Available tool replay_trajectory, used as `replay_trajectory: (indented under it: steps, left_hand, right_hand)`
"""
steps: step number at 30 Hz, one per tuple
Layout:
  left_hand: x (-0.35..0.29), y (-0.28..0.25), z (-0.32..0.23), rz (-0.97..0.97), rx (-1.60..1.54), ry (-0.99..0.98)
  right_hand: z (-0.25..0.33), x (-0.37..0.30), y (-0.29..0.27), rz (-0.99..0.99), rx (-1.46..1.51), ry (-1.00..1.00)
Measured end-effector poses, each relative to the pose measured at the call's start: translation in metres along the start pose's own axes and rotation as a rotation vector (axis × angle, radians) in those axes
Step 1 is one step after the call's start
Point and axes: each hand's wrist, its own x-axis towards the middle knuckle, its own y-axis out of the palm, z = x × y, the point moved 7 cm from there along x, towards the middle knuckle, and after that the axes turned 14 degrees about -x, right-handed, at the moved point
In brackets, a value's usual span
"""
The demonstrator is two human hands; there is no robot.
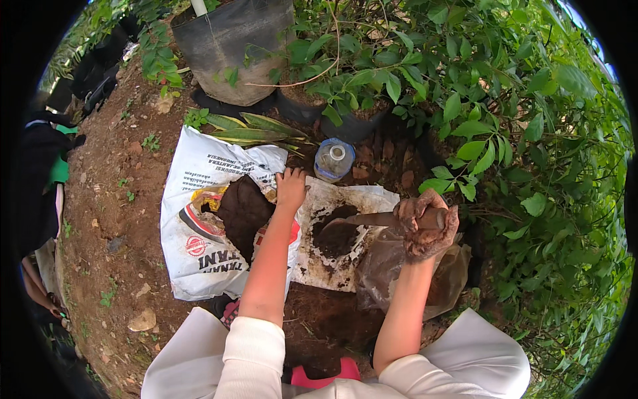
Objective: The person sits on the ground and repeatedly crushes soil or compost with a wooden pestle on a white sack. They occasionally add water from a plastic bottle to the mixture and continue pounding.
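Observation:
My right hand (427, 226), smeared with soil, is wrapped round the handle of a hand trowel (373, 219). The trowel points left, its blade over dark soil (335, 243) on a stained, pale sheet or sack (312, 269). My left hand (290, 188) grips the upper right edge of a white printed sack (183, 266). Through the sack's torn opening shows dark brown potting soil (244, 211). My left forearm crosses over part of the sack and hides some of it.
A clear plastic bottle (334, 159) stands beyond the sheet. Long green-yellow leaves (249, 131) lie by a large black grow bag (236, 53). A brown-tinted plastic bag (382, 269) is below the trowel. Leafy shrubs (492, 146) crowd the right. Another person (43, 193) is at far left.

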Motion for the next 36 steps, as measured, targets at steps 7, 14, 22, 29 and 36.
replay_trajectory:
  steps: [7, 14, 22, 29, 36]
  left_hand:
    - [0.022, 0.0, 0.008, 0.008, -0.017, -0.017]
    - [0.018, 0.0, 0.015, -0.069, 0.004, -0.07]
    - [0.01, -0.015, 0.012, -0.175, 0.053, -0.027]
    - [-0.006, -0.046, 0.014, -0.324, -0.144, 0.026]
    - [-0.147, -0.094, -0.029, -0.667, -0.285, -0.106]
  right_hand:
    - [-0.004, 0.006, 0.0, -0.102, 0.082, 0.005]
    - [0.011, 0.005, 0.004, -0.069, 0.028, -0.037]
    - [0.021, 0.001, 0.015, -0.104, 0.076, -0.107]
    - [-0.022, 0.007, 0.064, -0.079, -0.21, -0.012]
    - [0.008, -0.011, 0.108, -0.054, -0.253, -0.18]
